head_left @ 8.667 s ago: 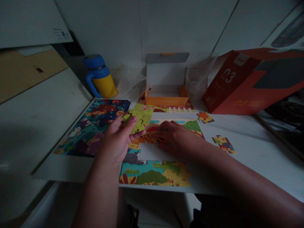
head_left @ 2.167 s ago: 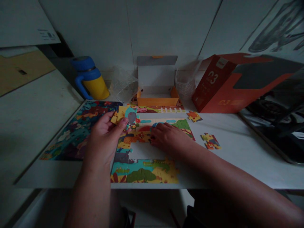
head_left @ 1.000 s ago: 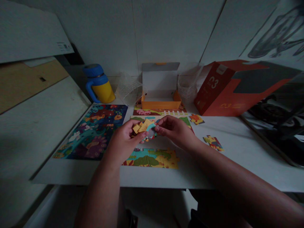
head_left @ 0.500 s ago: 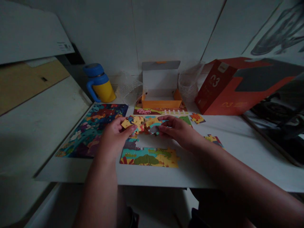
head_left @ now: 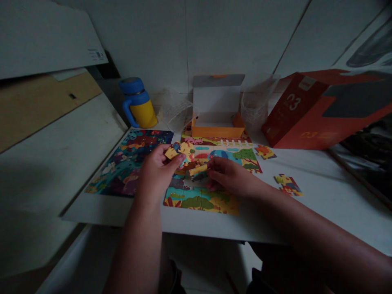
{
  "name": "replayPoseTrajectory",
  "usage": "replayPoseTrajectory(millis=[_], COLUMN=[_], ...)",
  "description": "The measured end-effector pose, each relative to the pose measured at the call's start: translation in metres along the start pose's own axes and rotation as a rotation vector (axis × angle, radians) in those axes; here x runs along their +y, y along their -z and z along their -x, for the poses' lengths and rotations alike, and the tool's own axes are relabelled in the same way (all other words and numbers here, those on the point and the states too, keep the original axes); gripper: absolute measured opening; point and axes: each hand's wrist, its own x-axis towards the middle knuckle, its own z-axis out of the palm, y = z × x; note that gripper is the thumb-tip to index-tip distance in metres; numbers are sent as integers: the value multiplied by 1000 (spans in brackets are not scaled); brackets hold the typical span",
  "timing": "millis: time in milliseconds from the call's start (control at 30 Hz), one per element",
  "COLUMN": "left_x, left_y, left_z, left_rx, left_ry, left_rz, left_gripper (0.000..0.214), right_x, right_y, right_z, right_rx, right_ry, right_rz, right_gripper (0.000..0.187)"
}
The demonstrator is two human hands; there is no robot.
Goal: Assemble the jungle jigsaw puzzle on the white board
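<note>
My left hand (head_left: 162, 163) grips yellow jigsaw puzzle pieces (head_left: 187, 151) between thumb and fingers; how many are stacked there I cannot tell. A single yellow and grey puzzle piece (head_left: 198, 170) is pinched in my right hand (head_left: 222, 173), tilted low over a gap in the partly joined puzzle (head_left: 200, 201). That puzzle has a joined strip of green, teal and yellow along its near side and a colourful far section with trees. Two loose puzzle pieces lie to the right, an orange one (head_left: 265, 152) and a multicoloured one (head_left: 288, 185).
A dark blue finished puzzle (head_left: 122, 165) lies at left. Behind stand a blue-and-yellow flask (head_left: 142, 108), crumpled clear plastic (head_left: 176, 110), an open orange box (head_left: 217, 131) and a large red box (head_left: 294, 110). The white table's (head_left: 245, 228) front edge runs close to my body.
My right hand has lowered its piece toward the gap in the puzzle, away from the pieces in my left hand. My left hand keeps its hold. The view has shifted slightly.
</note>
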Motion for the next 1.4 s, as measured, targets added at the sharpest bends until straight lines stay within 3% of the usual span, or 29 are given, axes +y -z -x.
replayPoseTrajectory(millis=[133, 300, 400, 533, 700, 933, 1300, 1400], left_x=[-1, -4, -4, -1, 2, 0, -2, -3], left_y=[-1, 0, 0, -2, -3, -2, -2, -2], left_z=[0, 0, 0, 0, 2, 2, 1, 1], left_rx=[-7, -13, -8, 21, 12, 3, -12, -13], left_ry=[13, -24, -25, -13, -22, -34, -28, -33], left_rz=[30, 14, 8, 11, 13, -23, -23, -20], left_gripper=[47, 44, 44, 46, 42, 38, 40, 41], right_x=[-8, -9, -8, -8, -4, -3, -2, 1], right_y=[-9, -8, -7, -10, -14, -16, -20, -20], right_z=[5, 9, 9, 8, 7, 8, 8, 9], right_rx=[27, 196, 231, 174, 131, 245, 276, 297], right_ry=[40, 202, 183, 135, 106, 178, 191, 292], right_rz=[278, 654, 645, 493, 495, 744, 922, 976], right_gripper=[14, 15, 19, 26, 25, 20, 16, 17])
